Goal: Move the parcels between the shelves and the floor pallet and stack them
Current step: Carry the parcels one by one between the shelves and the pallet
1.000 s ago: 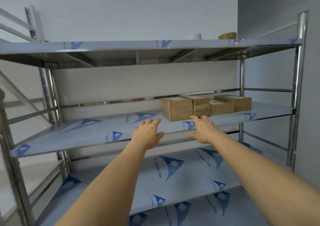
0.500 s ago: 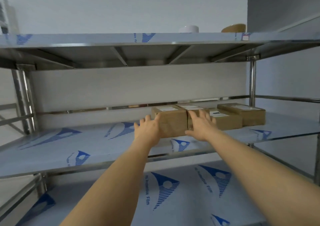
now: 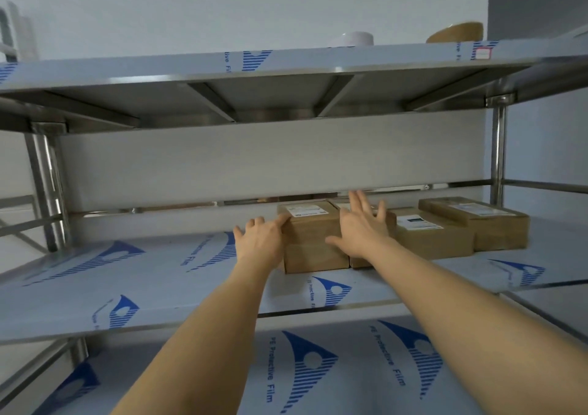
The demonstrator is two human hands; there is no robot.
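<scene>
1. Steel shelving stands against a pale wall; the middle shelf (image 3: 159, 287) carries a row of brown parcels at its right half, under blue-printed protective film.
2. Target: the leftmost parcel (image 3: 313, 243), upright on the middle shelf, its right face touching the second parcel (image 3: 375, 217). Two further parcels (image 3: 436, 233) sit further right.
3. The left hand (image 3: 259, 239) lies against the target's left face, fingers (image 3: 254, 224) straight and slightly spread, thumb on the top left edge. No curl round the carton shows.
4. The right hand (image 3: 359, 230) is in front of the seam between the two parcels, fingers (image 3: 362, 203) straight and spread, reaching over the tops. Whether they touch cardboard cannot be told.
5. Recommended grip: insert the right fingertips into the seam, press both palms inward on opposite faces, then draw the carton toward the shelf's front edge before lifting.
6. Clearance: open shelf lies left of the left fingers; the back rail (image 3: 191, 206) runs just beyond the fingertips; the upper shelf (image 3: 286, 64) sits well above. Keep the lift low and pull straight out.
7. Risk: the neighbouring parcel may drag along.
</scene>
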